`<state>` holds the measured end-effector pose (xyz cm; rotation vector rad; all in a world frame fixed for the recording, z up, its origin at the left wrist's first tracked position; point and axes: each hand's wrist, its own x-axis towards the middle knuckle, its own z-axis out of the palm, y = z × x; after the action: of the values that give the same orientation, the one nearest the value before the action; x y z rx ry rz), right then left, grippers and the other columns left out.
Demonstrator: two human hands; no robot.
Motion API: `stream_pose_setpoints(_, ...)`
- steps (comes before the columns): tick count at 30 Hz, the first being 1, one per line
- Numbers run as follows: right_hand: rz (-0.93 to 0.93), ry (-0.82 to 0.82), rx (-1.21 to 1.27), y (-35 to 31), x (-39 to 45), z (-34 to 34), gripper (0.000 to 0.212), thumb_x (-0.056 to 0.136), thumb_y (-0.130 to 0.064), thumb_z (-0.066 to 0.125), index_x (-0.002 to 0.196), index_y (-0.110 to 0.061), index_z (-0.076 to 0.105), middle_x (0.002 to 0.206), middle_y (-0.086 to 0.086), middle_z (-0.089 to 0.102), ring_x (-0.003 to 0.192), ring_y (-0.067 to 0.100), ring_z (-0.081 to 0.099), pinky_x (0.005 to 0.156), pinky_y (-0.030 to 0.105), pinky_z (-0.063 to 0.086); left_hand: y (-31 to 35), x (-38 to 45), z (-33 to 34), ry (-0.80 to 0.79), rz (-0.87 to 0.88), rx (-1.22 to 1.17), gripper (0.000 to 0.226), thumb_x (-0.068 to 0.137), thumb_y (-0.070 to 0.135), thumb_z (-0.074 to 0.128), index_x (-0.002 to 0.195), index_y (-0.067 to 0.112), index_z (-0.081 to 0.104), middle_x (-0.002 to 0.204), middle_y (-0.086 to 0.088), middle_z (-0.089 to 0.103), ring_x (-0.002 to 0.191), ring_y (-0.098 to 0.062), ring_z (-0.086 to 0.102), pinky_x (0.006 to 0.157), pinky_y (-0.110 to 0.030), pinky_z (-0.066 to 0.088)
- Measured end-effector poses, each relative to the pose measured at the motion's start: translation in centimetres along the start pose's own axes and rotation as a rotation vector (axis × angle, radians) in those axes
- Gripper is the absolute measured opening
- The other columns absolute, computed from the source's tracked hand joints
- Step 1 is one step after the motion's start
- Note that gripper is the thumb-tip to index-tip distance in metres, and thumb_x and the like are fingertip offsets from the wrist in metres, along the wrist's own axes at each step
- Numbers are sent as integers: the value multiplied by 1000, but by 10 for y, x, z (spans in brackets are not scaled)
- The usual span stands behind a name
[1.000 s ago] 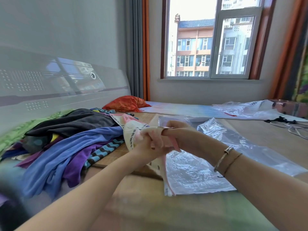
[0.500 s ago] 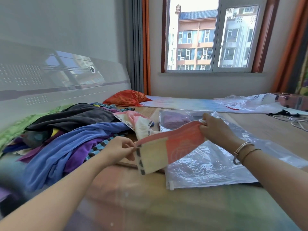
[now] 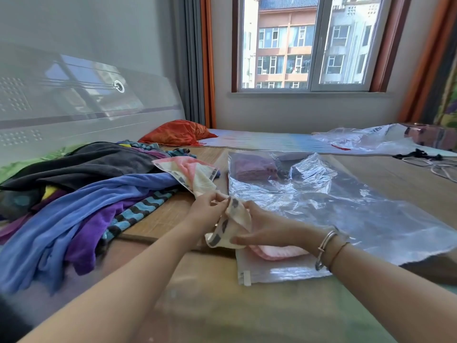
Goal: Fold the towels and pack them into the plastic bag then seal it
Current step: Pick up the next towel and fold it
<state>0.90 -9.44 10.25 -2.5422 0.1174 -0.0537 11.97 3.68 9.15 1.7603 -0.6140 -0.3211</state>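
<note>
A pink and cream towel (image 3: 197,173) with grey marks runs from the towel pile down to both my hands. My left hand (image 3: 207,211) pinches its edge near the middle. My right hand (image 3: 262,225) grips the bunched lower end, which lies over the near edge of the clear plastic bag (image 3: 346,209). The bag lies flat on the bed with a folded purple towel (image 3: 256,167) inside at its far end. A pile of unfolded towels (image 3: 81,194), blue, purple, black and striped, lies to the left.
An orange cushion (image 3: 176,136) sits at the back by the headboard (image 3: 74,102). More crumpled clear plastic (image 3: 366,139) and black and white cords (image 3: 430,159) lie at the far right. The wooden mat (image 3: 395,174) shows around the bag.
My hands were spread apart, stretching the towel flat half a second ago. Now they have come together low over the bag's near edge, with the towel bunched between them.
</note>
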Motion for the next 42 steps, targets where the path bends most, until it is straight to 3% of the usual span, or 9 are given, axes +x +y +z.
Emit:
stream_pose_setpoints(5,81,260,223,16,20,7,25,86,-6,49,109,-11,58,100,6,64,93,21,59,82,34,47,-17,32,10,46,1,29,21,99,26,51,94,11,65,94,-4,63,83,-18,61,67,-30,52)
stream_pose_setpoints(11,331,-71,673,24,16,5,21,97,-16,42,98,-11,62,90,9,67,78,18,63,79,28,53,-54,67,11,127,-17,593,69,79,56,67,126,10,47,122,-7,52,112,-29,52,94,-39,44)
stream_pose_setpoints(14,350,-121,803,27,13,4,40,100,-43,43,97,-12,69,94,6,73,83,16,69,85,26,55,-65,72,18,138,-29,615,54,83,53,63,114,11,50,113,-9,57,101,-29,56,88,-39,48)
stream_pose_setpoints(18,429,169,570,31,33,2,29,100,-35,44,96,-15,65,98,8,66,87,20,62,85,29,50,-63,65,8,137,34,577,22,90,29,62,77,14,53,81,-5,59,75,-20,53,69,-31,44)
stream_pose_setpoints(21,363,260,646,29,46,1,21,97,-15,46,84,-17,63,78,2,61,68,12,56,64,21,46,-61,61,-11,89,22,525,17,83,26,73,82,12,63,78,5,61,76,-12,57,66,-24,43)
stream_pose_setpoints(27,287,290,560,22,73,17,22,91,-6,48,96,9,64,81,11,56,78,19,52,64,28,39,-43,29,-40,-167,20,161,22,82,18,76,88,-1,69,83,-15,71,73,-15,62,73,-29,49)
stream_pose_setpoints(31,339,212,461,29,84,33,15,93,-11,48,86,-9,61,82,10,56,78,17,51,62,27,37,-42,23,-68,-280,-179,694,12,84,23,69,79,13,65,79,0,67,70,-11,59,61,-20,46)
stream_pose_setpoints(36,404,209,480,43,94,36,14,93,-14,50,87,-8,61,82,12,58,79,21,54,68,27,40,-39,28,-69,-137,-127,1305,30,83,37,60,102,18,48,112,-2,54,104,-23,51,85,-35,44)
stream_pose_setpoints(42,404,191,604,58,94,39,24,89,-8,49,101,5,66,86,15,61,78,22,56,70,30,44,-41,83,-17,-73,179,982,34,87,21,58,120,18,54,127,-5,47,122,-27,42,101,-35,35)
